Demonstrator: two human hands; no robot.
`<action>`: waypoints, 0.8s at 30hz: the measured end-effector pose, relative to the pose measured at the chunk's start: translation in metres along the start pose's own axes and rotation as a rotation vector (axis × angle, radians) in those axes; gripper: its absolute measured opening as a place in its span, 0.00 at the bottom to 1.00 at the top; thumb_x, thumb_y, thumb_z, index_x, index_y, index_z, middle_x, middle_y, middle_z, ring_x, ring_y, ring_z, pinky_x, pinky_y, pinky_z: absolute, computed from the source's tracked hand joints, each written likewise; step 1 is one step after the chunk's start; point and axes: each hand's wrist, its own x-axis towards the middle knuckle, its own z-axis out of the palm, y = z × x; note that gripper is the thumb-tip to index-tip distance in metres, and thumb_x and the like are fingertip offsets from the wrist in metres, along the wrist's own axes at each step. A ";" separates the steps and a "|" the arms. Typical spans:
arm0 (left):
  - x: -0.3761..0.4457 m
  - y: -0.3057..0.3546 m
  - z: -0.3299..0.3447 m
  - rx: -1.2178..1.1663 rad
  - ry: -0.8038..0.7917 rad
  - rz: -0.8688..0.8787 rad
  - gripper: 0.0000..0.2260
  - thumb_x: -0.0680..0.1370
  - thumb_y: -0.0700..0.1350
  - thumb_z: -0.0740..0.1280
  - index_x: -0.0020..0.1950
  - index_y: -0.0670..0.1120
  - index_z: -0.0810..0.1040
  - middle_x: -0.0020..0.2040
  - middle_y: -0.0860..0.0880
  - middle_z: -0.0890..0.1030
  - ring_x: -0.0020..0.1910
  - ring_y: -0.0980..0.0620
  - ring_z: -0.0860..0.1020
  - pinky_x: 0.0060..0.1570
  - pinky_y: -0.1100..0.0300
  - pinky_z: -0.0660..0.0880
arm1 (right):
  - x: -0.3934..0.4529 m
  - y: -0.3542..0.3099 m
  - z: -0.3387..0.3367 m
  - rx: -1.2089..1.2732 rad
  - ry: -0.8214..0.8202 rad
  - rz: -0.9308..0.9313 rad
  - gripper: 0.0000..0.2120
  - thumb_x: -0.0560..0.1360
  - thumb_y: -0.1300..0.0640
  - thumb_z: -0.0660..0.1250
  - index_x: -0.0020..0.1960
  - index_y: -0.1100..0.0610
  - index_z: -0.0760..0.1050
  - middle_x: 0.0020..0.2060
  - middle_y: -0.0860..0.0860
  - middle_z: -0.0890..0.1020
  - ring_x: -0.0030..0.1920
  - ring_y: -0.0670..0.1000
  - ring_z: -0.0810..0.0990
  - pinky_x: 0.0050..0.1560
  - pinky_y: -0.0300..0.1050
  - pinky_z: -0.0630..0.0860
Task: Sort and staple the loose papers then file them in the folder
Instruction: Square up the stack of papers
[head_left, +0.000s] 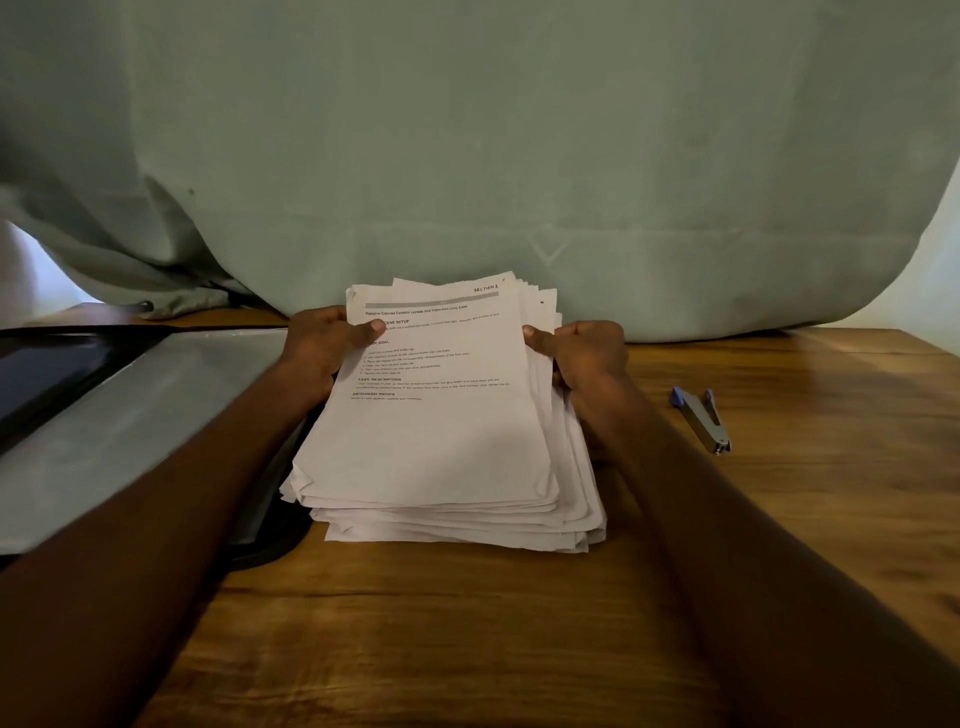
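Holding the stack of loose papers (441, 415) between both hands, you are keeping it near the middle of the wooden table (467, 649), a little toward the far edge; your left hand (322, 343) is grasping the stack's left side, its thumb lying across the printed top sheet (431, 374) and its fingers hidden behind the paper; your right hand (582, 358) is grasping the right side in the same way, thumb on top near the sheet's edge. The far end of the stack is tilting up in your hands while the near end is resting on the table; the sheets are lying unevenly, their corners fanning out at the near and right sides. The top sheet is showing a grey bar and several lines of black print, too small to read with certainty. The grey folder (130, 415) is lying flat at the table's left edge, its right side reaching under or just beside the stack; which, you cannot tell. The stapler (701, 418), blue and silver, is lying toward the table's right edge, well apart from your right hand. A pale green cloth (519, 130) is hanging behind the table's far edge.
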 end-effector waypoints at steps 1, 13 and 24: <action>0.001 -0.001 -0.001 0.007 0.007 0.001 0.14 0.73 0.36 0.78 0.58 0.39 0.84 0.52 0.42 0.87 0.48 0.44 0.86 0.48 0.52 0.82 | 0.000 0.000 0.000 0.011 -0.019 0.009 0.20 0.64 0.50 0.84 0.32 0.60 0.75 0.34 0.60 0.84 0.30 0.55 0.79 0.39 0.55 0.83; 0.004 -0.001 -0.005 0.019 0.053 -0.003 0.12 0.73 0.37 0.78 0.55 0.40 0.83 0.52 0.41 0.86 0.50 0.41 0.85 0.54 0.45 0.82 | 0.005 0.002 -0.002 0.027 -0.055 0.065 0.09 0.69 0.61 0.80 0.41 0.62 0.81 0.39 0.60 0.85 0.31 0.56 0.79 0.36 0.47 0.80; 0.005 0.005 -0.013 -0.051 0.114 0.013 0.07 0.75 0.35 0.76 0.48 0.44 0.82 0.49 0.43 0.86 0.46 0.43 0.85 0.49 0.48 0.83 | 0.007 0.015 -0.003 -0.570 -0.035 -0.296 0.26 0.70 0.57 0.80 0.64 0.58 0.73 0.60 0.57 0.77 0.58 0.58 0.78 0.47 0.41 0.68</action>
